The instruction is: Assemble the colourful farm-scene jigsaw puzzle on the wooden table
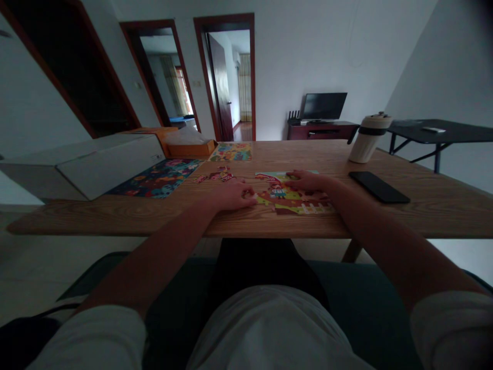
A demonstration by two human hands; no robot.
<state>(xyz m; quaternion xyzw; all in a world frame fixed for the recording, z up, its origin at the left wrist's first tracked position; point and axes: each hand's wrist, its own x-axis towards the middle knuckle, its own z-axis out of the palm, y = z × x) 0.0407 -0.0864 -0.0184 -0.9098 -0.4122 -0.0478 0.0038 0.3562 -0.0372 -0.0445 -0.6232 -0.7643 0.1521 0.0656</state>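
Near edge of the surface: bare wood (231,226) lies between the person and the puzzle; it leaves room to rest a wrist while working.
Puzzle: the partly joined picture (278,193) lies flat in front of the person, between and under the two hands; its near left outline is stepped, with a white fence (314,207) printed low on the right; matching printed lines across a join probably helps more than force.
Left hand: the left hand (233,196) is curled, fingertips at the puzzle's left edge; whether a piece is pinched there cannot be told; a light, level push straight along the surface likely seats a tab best.
Right hand: the right hand (308,181) is spread, palm down over the puzzle's right part; even pressure there should brace the joined pieces; too much could buckle them.
Phone: a black phone-like slab (379,187) lies beyond the right forearm, apart from the puzzle.
Loose pieces: several (227,177) lie scattered beyond the left hand; spreading them apart would make shapes easier to compare.
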